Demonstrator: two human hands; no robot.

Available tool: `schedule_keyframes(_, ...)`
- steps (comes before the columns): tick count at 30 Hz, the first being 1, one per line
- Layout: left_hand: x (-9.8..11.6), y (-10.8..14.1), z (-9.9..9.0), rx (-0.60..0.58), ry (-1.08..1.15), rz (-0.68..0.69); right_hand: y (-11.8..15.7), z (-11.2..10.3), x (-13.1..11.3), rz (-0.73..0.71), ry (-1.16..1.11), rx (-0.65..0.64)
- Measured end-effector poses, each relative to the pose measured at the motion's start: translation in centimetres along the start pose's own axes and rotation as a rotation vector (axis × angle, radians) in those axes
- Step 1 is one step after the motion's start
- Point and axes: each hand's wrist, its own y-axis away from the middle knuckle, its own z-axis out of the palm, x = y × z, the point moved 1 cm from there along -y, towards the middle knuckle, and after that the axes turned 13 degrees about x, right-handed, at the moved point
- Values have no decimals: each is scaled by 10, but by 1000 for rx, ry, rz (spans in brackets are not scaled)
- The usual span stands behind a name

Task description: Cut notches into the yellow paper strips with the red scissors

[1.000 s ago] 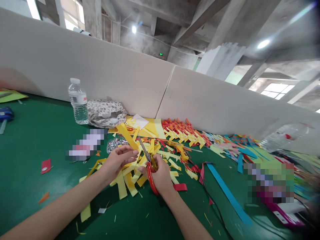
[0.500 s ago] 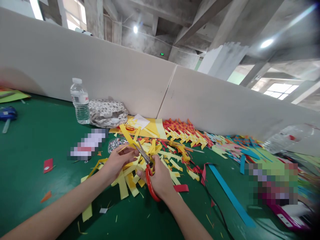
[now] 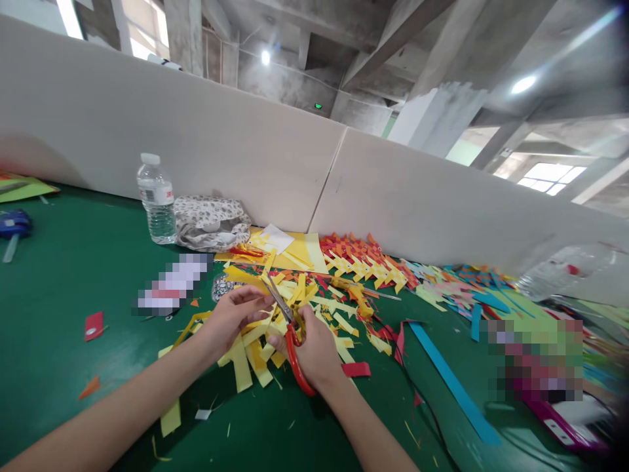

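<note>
Ceiling lamps [image 3: 523, 84] flare at upper centre and upper right, windows [image 3: 546, 173] glow white, pixelation masks two patches, and the lower-right edge blurs into darkness.

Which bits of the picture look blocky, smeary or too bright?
In the head view, square blocks hide one patch left of the left hand, and more sit at lower right; in the head view, the right ceiling lamp glares white, with a pale streak above it; in the head view, the far right edge is dark and smeary, while the scissors look fairly sharp.

Red-handled scissors [image 3: 293, 359]; yellow paper strips [image 3: 242, 368]; green table [image 3: 255, 436]; brown-printed white bag [image 3: 211, 211]; blue strip [image 3: 451, 380].
</note>
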Motion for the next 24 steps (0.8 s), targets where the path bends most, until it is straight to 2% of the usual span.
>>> schedule_keyframes(9, 3, 2, 2, -8, -35, 5, -1, -1, -3, 7, -59, -7)
schedule_keyframes(24, 6, 6, 6, 33, -150, 141, 0, -2, -3, 15, -63, 9)
